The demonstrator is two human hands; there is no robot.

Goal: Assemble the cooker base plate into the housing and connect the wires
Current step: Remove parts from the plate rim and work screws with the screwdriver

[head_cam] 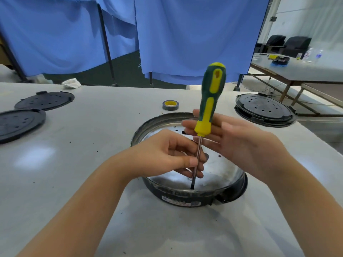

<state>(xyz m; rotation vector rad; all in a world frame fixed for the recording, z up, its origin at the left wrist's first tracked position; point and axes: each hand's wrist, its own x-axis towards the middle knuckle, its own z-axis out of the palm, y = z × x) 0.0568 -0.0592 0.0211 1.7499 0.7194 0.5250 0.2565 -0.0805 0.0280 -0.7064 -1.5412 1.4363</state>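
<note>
Round black cooker housing [187, 198] with a shiny silver metal base plate [220, 169] seated inside it, resting on the pale grey table [104, 145] just in front of the camera, a label strip showing on the near wall. Green and yellow screwdriver [208, 108] standing almost upright over the plate, handle high, thin steel shaft running down to a dark tip at the plate's near edge, beside the housing rim. Left hand [167, 154] pinching the shaft low down, thumb on the near side and curled fingers behind it. Right hand [239, 143] spread wide with straight fingers, the flat of the fingers behind the yellow lower part of the handle; cannot tell whether touching or only close. Both hands near each other above the plate, wrists apart. No wires to be made out in the housing from this view.

Small roll of dark tape with a yellow core [170, 105] lying flat beyond the housing. Two black round perforated plastic discs [27, 112] at the far left of the table, overlapping at their edges. A stack of similar black round discs [264, 109] at the far right. Crumpled white cloth [71, 83] at the table's far edge. Blue fabric curtains [167, 34] hung on dark stands behind. A second table [304, 71] with blurred small items and dark chairs at the right background
</note>
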